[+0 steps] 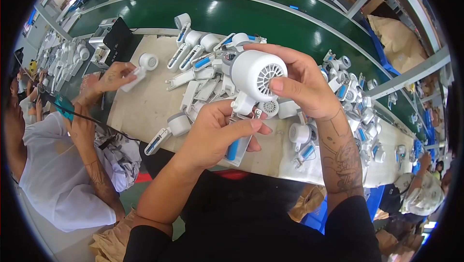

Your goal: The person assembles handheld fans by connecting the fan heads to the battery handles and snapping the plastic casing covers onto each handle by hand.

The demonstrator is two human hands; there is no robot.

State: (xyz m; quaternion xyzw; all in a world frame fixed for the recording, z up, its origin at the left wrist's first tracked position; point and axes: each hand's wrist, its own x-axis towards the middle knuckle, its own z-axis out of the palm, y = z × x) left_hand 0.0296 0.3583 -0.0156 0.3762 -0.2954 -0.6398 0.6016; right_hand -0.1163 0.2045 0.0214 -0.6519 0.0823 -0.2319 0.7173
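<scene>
Both my hands hold one white handheld fan [256,74] above the table. Its round head has a radial grille facing right. My right hand [309,83] wraps the head, thumb against the grille's edge and fingers over the top. The fan's handle sits in my left hand [210,134], with the thumb pressed near a small metal part at the neck. A blue cylindrical cell [236,149] shows in the opened handle below my fingers. Just behind lie white handle shells [191,95] and more opened fans [205,61]. Nearer my left forearm rests another fan [169,131].
A heap of part-built fans [355,117] covers the table's right side. Beyond runs a green conveyor belt [251,17]. On the left, a co-worker [67,175] holds a teal power screwdriver [64,104] and a fan [137,73], beside a black-and-silver device [113,42].
</scene>
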